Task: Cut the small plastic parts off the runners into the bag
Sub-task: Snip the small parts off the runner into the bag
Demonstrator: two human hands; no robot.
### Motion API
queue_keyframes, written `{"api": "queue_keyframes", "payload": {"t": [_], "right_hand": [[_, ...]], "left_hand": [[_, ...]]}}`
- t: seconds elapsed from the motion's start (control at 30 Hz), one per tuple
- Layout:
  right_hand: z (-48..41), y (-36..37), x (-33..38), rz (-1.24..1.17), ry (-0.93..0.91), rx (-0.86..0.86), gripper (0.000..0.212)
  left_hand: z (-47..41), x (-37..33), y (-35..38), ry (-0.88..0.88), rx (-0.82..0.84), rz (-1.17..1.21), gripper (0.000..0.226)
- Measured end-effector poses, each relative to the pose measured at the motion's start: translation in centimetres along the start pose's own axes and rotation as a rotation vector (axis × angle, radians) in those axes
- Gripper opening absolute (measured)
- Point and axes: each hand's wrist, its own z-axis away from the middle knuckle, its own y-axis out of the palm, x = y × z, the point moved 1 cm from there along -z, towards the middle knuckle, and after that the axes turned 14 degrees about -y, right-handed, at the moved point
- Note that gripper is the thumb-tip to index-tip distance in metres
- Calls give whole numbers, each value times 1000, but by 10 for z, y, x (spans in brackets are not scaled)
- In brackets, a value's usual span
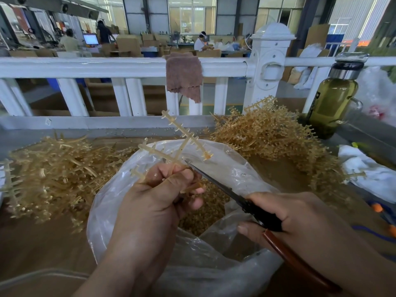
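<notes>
Runner (182, 131) pinched by left hand (156, 194) above bag (111, 211); right hand (300, 215) grips scissors (252, 211) pointing toward 10 o'clock. Snip flush, staying over the opening.

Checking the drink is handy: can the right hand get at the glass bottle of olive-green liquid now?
Probably not at once: the right hand grips the brown-handled scissors, and the glass bottle of olive-green liquid stands beyond the heaped tan plastic runners, by the white fence.

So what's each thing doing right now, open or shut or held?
bag: open, small parts inside
runner: gripped by left hand, above bag
scissors: gripped by right hand, tip at runner
bottle: upright, capped
cloth: draped over rail
</notes>
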Motion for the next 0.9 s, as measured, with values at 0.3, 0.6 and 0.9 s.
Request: {"api": "queue_keyframes", "payload": {"t": [0.3, 0.6, 0.9], "right_hand": [[-1, 2, -1, -6, 6, 8, 38], [0, 4, -4, -56, 24, 21, 54], [0, 1, -3, -28, 53, 41, 56]], "left_hand": [[0, 0, 0, 53, -23, -16, 11], [-3, 2, -3, 98, -95, -41, 7], [-1, 3, 2, 157, -104, -91, 9]]}}
